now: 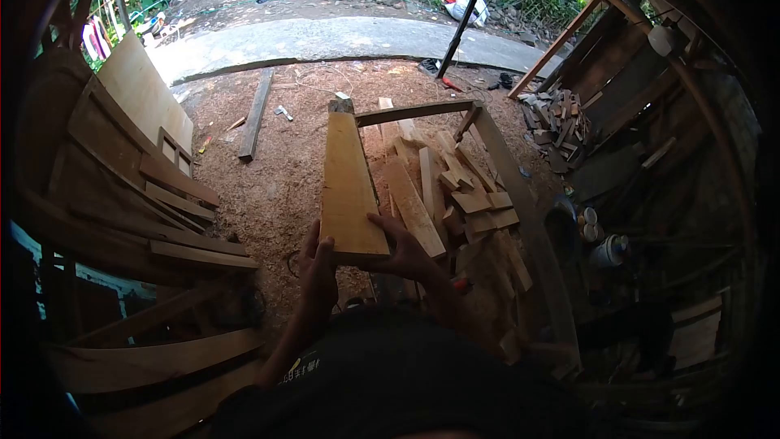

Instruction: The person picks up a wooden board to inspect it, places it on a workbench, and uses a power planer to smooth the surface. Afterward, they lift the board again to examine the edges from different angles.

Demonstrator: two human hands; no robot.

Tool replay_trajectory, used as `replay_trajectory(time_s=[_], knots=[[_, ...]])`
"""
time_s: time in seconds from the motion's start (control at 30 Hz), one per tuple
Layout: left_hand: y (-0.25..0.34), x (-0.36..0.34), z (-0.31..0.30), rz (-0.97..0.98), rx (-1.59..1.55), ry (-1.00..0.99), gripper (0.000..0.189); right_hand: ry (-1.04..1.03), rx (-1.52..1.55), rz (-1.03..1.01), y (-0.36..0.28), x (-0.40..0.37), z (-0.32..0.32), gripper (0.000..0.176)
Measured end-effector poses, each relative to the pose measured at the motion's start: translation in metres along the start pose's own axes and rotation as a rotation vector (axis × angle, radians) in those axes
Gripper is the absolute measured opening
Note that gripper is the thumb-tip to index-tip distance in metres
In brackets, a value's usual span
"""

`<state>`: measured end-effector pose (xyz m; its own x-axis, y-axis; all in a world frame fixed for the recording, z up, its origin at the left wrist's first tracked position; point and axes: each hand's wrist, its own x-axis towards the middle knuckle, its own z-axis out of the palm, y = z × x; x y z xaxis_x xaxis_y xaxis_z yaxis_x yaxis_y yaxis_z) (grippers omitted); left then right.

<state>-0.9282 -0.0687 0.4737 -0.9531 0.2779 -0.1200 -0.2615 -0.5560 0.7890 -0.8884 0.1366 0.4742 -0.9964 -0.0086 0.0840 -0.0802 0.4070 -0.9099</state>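
Note:
A wide, smooth wooden board (351, 187) points away from me, its near end between my two hands. My left hand (317, 264) grips the near left edge, thumb on top. At the near right edge my right hand (400, 248) holds on, thumb laid over the upper face and fingers below. The board's far end lies by the corner post of a wooden frame (418, 114). To the right of the board, inside that frame, is a pile of cut wood pieces (471, 195).
Wood shavings (284, 187) cover the ground. A hammer (283, 112) lies beside a long beam (257, 114). Planks (183, 199) lean along the left, with scrap wood (561, 126) and cans (609, 252) at the right. A dark pole (469, 16) stands ahead, before a concrete strip (325, 36).

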Motion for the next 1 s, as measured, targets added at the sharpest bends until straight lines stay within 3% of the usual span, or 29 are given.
replay_trajectory(time_s=[0.13, 0.23, 0.33, 0.5, 0.63, 0.67, 0.8, 1.0], knots=[[0.007, -0.009, -0.009, 0.000, 0.067, -0.022, 0.060, -0.039, 0.027, -0.151, 0.003, -0.006, 0.008, 0.090], [0.023, -0.023, -0.004, 0.020, 0.061, -0.007, 0.062, -0.024, 0.193, -0.121, 0.002, -0.019, 0.018, 0.088], [0.034, -0.030, -0.002, 0.048, 0.193, -0.035, 0.063, 0.013, 0.281, -0.085, -0.019, -0.033, 0.022, 0.086], [0.040, -0.022, 0.015, 0.066, 0.492, -0.092, 0.064, 0.055, 0.490, -0.054, 0.002, -0.044, 0.033, 0.085], [0.035, -0.012, 0.028, 0.064, 0.391, -0.137, 0.065, 0.149, 0.369, -0.037, -0.005, -0.041, 0.016, 0.081], [0.035, -0.010, 0.030, 0.115, 0.355, -0.168, 0.064, 0.170, 0.504, 0.008, -0.008, -0.039, 0.015, 0.079], [0.037, 0.000, 0.036, 0.323, 0.397, -0.296, 0.064, 0.198, 0.439, 0.019, -0.024, -0.032, 0.002, 0.075], [0.038, 0.022, 0.051, 0.310, 0.187, -0.297, 0.068, 0.212, 0.310, -0.081, -0.032, -0.012, -0.010, 0.068]])
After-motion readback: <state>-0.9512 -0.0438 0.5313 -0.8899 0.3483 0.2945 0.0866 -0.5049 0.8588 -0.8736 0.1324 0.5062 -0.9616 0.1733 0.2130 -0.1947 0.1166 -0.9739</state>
